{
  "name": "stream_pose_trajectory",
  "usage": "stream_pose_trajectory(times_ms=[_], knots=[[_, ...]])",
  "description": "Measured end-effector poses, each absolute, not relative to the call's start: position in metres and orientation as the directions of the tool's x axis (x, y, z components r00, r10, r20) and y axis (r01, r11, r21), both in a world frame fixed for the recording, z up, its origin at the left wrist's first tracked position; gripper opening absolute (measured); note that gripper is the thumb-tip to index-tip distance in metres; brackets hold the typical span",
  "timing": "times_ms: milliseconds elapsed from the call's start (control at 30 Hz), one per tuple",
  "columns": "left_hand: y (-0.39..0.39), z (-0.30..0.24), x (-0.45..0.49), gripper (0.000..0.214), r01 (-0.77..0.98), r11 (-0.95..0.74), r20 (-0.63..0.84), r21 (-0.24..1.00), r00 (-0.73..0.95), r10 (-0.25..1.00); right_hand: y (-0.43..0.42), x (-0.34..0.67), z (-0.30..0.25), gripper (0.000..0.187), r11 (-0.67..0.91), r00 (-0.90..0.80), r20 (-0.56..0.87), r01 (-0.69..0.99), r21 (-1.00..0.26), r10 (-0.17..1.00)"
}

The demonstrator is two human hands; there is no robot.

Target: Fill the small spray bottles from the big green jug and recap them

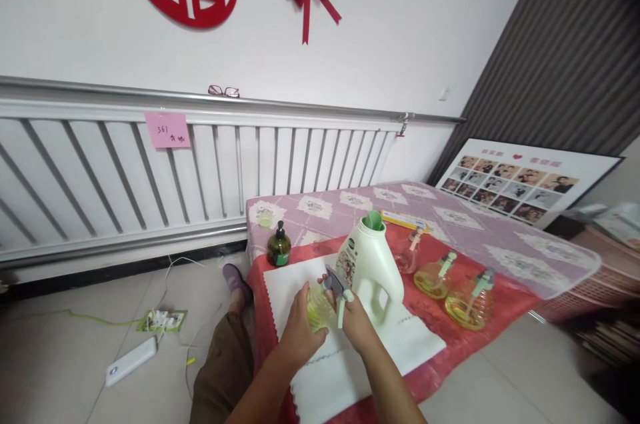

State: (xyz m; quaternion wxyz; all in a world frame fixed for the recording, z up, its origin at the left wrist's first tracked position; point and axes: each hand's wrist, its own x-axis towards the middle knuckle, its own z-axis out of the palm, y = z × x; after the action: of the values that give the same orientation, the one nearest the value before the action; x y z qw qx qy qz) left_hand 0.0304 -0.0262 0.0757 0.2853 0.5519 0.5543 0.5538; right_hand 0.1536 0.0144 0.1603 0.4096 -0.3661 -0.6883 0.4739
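My left hand [301, 329] is wrapped round the clear body of a spray bottle [318, 307] with yellow-green liquid in it. At its top, my right hand [351, 319] grips the grey and pale green trigger head [338, 285]. The bottle is held tilted above a white cloth [320, 381]. Just behind my hands stands a large pale green jug [373, 257], with a green funnel or cup [373, 220] in its mouth. Whether the trigger head is fully seated on the bottle is hard to make out.
Spray bottles [434, 281] with yellow liquid stand on the red cloth [500, 307] to the right. A dark green pump bottle [279, 247] is at the back left. A white radiator [280, 164] lines the wall; a power strip [163, 321] and cables lie on the floor.
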Motion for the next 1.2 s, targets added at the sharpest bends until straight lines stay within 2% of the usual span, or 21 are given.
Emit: stream_pose_trajectory(times_ms=[133,267,500,667,800,967,1100,1200], knots=[[-0.031,0.077,0.028,0.084,0.350,-0.179,0.266,0.920,-0.219,0.939,0.008,0.163,0.159,0.042,0.256,-0.330,0.206,0.115,-0.960,0.921],[-0.047,0.100,0.027,0.079,0.374,-0.203,0.282,0.905,-0.172,0.944,0.000,0.177,0.161,0.044,0.241,-0.265,0.210,0.090,-0.966,0.941],[-0.079,0.121,0.024,0.076,0.299,-0.231,0.270,0.926,-0.096,0.958,-0.022,0.193,0.173,0.050,0.038,-0.301,0.103,-0.213,-0.976,0.948],[-0.090,0.124,0.025,0.078,0.244,-0.173,0.203,0.954,-0.106,0.973,-0.030,0.197,0.179,0.044,0.023,-0.336,0.126,-0.294,-0.955,0.933],[-0.094,0.128,0.025,0.080,0.202,-0.152,0.173,0.968,-0.094,0.980,-0.031,0.203,0.179,0.037,0.036,-0.337,0.125,-0.257,-0.966,0.933],[-0.097,0.133,0.025,0.080,0.213,-0.132,0.155,0.968,-0.096,0.983,-0.031,0.210,0.182,0.043,0.023,-0.341,0.089,-0.194,-0.981,0.936],[-0.098,0.135,0.025,0.079,0.279,-0.159,0.188,0.947,-0.082,0.979,-0.032,0.213,0.185,0.041,0.012,-0.360,0.079,-0.184,-0.983,0.929],[-0.098,0.133,0.025,0.077,0.329,-0.213,0.251,0.920,-0.077,0.965,-0.032,0.215,0.186,0.042,0.069,-0.352,0.101,-0.101,-0.992,0.930]])
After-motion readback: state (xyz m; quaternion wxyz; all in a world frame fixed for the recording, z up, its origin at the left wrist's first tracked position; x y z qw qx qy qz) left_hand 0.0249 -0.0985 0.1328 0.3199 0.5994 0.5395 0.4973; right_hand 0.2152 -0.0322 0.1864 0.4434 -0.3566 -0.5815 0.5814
